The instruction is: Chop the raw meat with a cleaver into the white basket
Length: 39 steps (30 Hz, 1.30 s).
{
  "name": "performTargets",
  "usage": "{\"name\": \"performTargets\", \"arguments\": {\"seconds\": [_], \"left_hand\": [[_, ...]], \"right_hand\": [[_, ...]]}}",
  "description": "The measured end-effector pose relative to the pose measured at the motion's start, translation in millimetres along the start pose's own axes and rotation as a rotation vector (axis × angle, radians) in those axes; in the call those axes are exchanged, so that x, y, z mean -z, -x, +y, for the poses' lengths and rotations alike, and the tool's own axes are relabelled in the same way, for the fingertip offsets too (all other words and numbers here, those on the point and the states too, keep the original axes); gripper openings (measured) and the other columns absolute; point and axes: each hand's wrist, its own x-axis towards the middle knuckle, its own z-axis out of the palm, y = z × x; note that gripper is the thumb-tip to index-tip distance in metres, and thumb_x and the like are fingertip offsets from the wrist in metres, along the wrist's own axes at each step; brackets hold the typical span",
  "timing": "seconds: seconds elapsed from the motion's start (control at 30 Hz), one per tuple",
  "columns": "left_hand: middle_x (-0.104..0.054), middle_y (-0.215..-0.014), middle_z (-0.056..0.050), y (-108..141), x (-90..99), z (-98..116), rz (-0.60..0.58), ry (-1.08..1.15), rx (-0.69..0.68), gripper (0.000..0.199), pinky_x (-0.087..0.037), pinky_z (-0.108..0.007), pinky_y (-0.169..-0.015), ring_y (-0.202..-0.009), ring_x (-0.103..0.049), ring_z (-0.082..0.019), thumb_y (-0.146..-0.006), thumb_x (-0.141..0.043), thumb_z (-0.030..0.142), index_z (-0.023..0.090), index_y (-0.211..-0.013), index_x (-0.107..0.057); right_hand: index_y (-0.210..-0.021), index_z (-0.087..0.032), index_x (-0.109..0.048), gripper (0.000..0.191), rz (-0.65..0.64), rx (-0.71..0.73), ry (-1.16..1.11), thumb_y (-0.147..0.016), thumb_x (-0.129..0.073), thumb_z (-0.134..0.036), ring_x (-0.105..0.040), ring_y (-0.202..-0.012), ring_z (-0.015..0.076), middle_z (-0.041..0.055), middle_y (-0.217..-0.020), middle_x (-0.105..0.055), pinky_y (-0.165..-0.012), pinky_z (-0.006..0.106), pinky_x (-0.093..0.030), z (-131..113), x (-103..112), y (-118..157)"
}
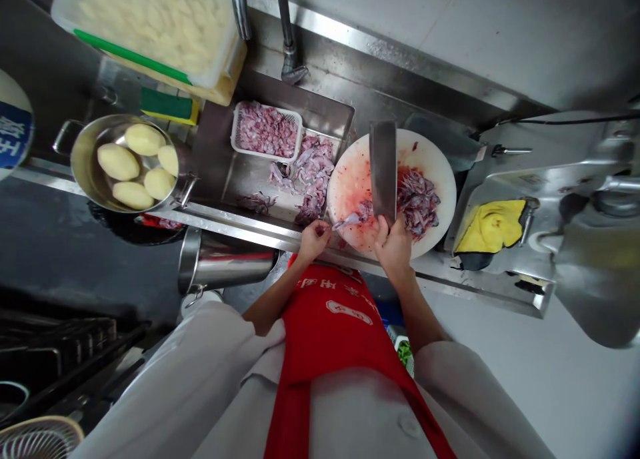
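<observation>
My right hand (393,245) is closed on a cleaver (383,169), its broad blade over the round white cutting board (350,169). Under the blade's near end lies a pale, stringy raw piece (357,215), which looks like squid. Its thin end trails left to my left hand (315,239), whose fingers are pinched together on it at the board's edge. Right of the blade is a heap of purplish raw pieces (419,202). Red liquid stains the board. More raw pieces (315,172) lie loose in the metal sink tray (215,152), beside a white basket (240,149) filled with chopped ones.
At left stands a pot (83,165) of peeled potatoes (119,162), below a sponge (167,105) and a large tub (220,79) of pale pieces. A faucet (291,62) hangs behind the tray. A yellow cloth (493,225) lies on metal equipment (545,165) at right.
</observation>
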Motion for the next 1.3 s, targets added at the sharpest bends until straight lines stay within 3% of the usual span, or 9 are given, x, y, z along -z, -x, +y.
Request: {"name": "performTargets", "arguments": {"seconds": [0.13,0.23,0.4,0.6,0.8,0.9,1.07,1.23,1.3], "left_hand": [[-0.062,-0.060,0.002,4,3.5,0,0.004,0.060,0.054,0.030,-0.041,-0.022,-0.043,-0.045,-0.054,-0.011,-0.079,-0.072,0.044,0.017,-0.086,-0.061],[-0.063,-0.060,0.001,6,1.7,3,0.002,0.065,0.077,0.031,-0.043,-0.022,-0.045,-0.045,-0.055,-0.011,-0.078,-0.074,0.045,0.017,-0.082,-0.060],[-0.065,-0.061,0.000,8,-0.5,11,0.002,0.128,0.121,0.037,-0.046,-0.022,-0.045,-0.046,-0.057,-0.011,-0.075,-0.078,0.047,0.016,-0.082,-0.059],[-0.066,-0.061,0.000,6,-0.5,15,0.005,0.171,0.111,0.041,-0.049,-0.023,-0.045,-0.046,-0.059,-0.011,-0.074,-0.079,0.050,0.015,-0.081,-0.059],[-0.065,-0.060,0.000,-1,-4.2,17,0.007,0.210,0.152,0.043,-0.049,-0.022,-0.042,-0.045,-0.059,-0.011,-0.072,-0.082,0.049,0.014,-0.082,-0.059],[-0.065,-0.060,0.000,-1,0.0,17,0.000,0.215,0.144,0.043,-0.049,-0.021,-0.043,-0.044,-0.058,-0.010,-0.072,-0.083,0.049,0.015,-0.080,-0.059],[-0.064,-0.059,0.001,-7,2.3,21,-0.008,0.204,0.131,0.042,-0.047,-0.023,-0.043,-0.045,-0.058,-0.011,-0.073,-0.082,0.050,0.015,-0.080,-0.059],[-0.064,-0.061,0.001,-29,-20.7,35,-0.139,0.099,0.006,0.036,-0.045,-0.024,-0.048,-0.045,-0.056,-0.011,-0.080,-0.077,0.047,0.016,-0.090,-0.063],[-0.060,-0.058,0.003,-30,-22.6,37,-0.058,-0.049,-0.094,0.037,-0.044,-0.023,-0.052,-0.049,-0.055,-0.012,-0.079,-0.079,0.044,0.017,-0.100,-0.065]], "right_hand": [[-0.109,-0.010,-0.059,0.036,-0.261,-0.088,0.074,-0.102,-0.034,-0.035,-0.066,-0.080,0.0284,0.0167,-0.085,-0.067,-0.073,0.038,-0.048,8,-22,0],[-0.111,-0.010,-0.060,0.033,-0.394,-0.091,0.151,-0.101,-0.036,-0.030,-0.066,-0.087,0.0277,0.0172,-0.090,-0.069,-0.077,0.036,-0.047,7,-14,-3],[-0.124,-0.008,-0.055,0.043,-0.247,-0.072,0.149,-0.105,-0.029,-0.036,-0.066,-0.094,0.0292,0.0198,-0.099,-0.068,-0.080,0.036,-0.047,-13,-3,2],[-0.118,-0.009,-0.059,0.032,-0.481,-0.103,0.187,-0.103,-0.040,-0.030,-0.068,-0.093,0.0266,0.0177,-0.098,-0.071,-0.078,0.032,-0.046,-10,-26,-8],[-0.123,-0.008,-0.056,0.039,-0.246,0.004,0.156,-0.105,-0.033,-0.035,-0.066,-0.096,0.0280,0.0201,-0.103,-0.070,-0.080,0.033,-0.045,-16,-5,-6],[-0.119,-0.007,-0.057,0.035,-0.400,-0.048,0.154,-0.105,-0.036,-0.031,-0.067,-0.090,0.0261,0.0181,-0.097,-0.071,-0.075,0.031,-0.044,-23,-24,3],[-0.115,-0.008,-0.060,0.032,-0.475,-0.074,0.146,-0.103,-0.042,-0.033,-0.066,-0.093,0.0252,0.0167,-0.099,-0.071,-0.076,0.030,-0.043,8,-43,1],[-0.113,-0.007,-0.061,0.032,-0.392,-0.127,0.191,-0.102,-0.041,-0.029,-0.066,-0.095,0.0271,0.0180,-0.098,-0.070,-0.079,0.032,-0.044,41,-22,-1],[-0.112,-0.008,-0.061,0.031,-0.367,-0.112,0.201,-0.102,-0.040,-0.029,-0.066,-0.094,0.0278,0.0169,-0.096,-0.069,-0.079,0.032,-0.044,36,-11,2]]}}
